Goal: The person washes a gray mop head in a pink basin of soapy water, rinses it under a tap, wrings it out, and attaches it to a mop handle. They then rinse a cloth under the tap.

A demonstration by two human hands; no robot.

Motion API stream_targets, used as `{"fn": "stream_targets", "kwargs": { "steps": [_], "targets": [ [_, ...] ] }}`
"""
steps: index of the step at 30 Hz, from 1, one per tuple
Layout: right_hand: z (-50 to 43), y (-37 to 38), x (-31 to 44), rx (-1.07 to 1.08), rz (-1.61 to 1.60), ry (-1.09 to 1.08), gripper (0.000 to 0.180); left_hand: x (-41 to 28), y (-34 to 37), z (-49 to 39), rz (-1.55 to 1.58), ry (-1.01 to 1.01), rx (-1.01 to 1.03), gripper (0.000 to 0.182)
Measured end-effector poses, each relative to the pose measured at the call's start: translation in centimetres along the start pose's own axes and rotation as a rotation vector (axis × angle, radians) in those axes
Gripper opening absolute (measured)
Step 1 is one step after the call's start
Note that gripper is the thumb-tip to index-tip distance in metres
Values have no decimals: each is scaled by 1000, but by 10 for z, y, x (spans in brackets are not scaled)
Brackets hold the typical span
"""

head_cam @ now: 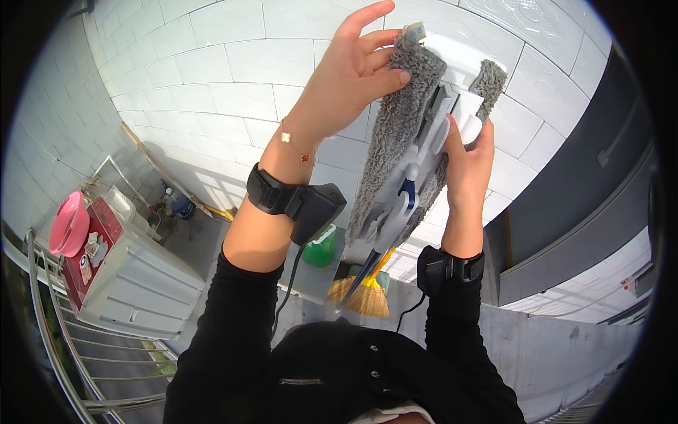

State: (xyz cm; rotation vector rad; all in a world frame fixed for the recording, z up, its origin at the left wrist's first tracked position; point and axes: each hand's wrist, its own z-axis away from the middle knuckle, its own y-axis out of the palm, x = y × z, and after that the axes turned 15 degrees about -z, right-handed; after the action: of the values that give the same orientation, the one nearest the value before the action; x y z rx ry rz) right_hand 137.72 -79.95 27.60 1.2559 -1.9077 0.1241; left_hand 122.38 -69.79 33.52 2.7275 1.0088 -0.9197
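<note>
A flat mop is held up, head raised, in front of a white tiled wall. Its grey microfiber pad (405,111) is wrapped over the white plastic mop head (458,55), with the joint and clips facing me. My left hand (347,87) pinches the pad's upper left edge, thumb on the pile, near a small pale tag (415,32). On the white plastic near the upper end, my right hand (469,164) grips the mop head. The grey and blue handle (381,236) slants down toward my body. A second piece of the pad shows at the upper right.
Behind the handle are a straw broom (368,299) and a green container (319,252). At left stands a washing machine (153,286) with a pink basin (69,225) on top, beside a metal railing (34,275). A dark door (577,175) is on the right.
</note>
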Motion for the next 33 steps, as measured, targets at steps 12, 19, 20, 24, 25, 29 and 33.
{"fn": "stream_targets", "kwargs": {
  "steps": [12, 19, 20, 24, 25, 29, 33],
  "targets": [
    [-75, 9, 92, 517, 545, -567, 58, 0, 42, -6, -357, 156, -356, 56],
    [-91, 13, 95, 691, 665, -395, 50, 15, 43, 1, -347, 218, -307, 62],
    [-91, 11, 93, 686, 663, -401, 49, 18, 44, 3, -400, 297, -330, 52],
    [-89, 5, 91, 659, 670, -441, 42, 22, 45, 28, -373, 282, -323, 46],
    [-89, 5, 91, 642, 686, -452, 41, 22, 50, 36, -549, 290, -333, 44],
    [-87, 4, 89, 612, 776, -562, 36, 24, 74, 60, -793, 112, -431, 34],
    [-86, 5, 88, 597, 785, -608, 33, 26, 77, 60, -870, 120, -473, 36]
  ]
}}
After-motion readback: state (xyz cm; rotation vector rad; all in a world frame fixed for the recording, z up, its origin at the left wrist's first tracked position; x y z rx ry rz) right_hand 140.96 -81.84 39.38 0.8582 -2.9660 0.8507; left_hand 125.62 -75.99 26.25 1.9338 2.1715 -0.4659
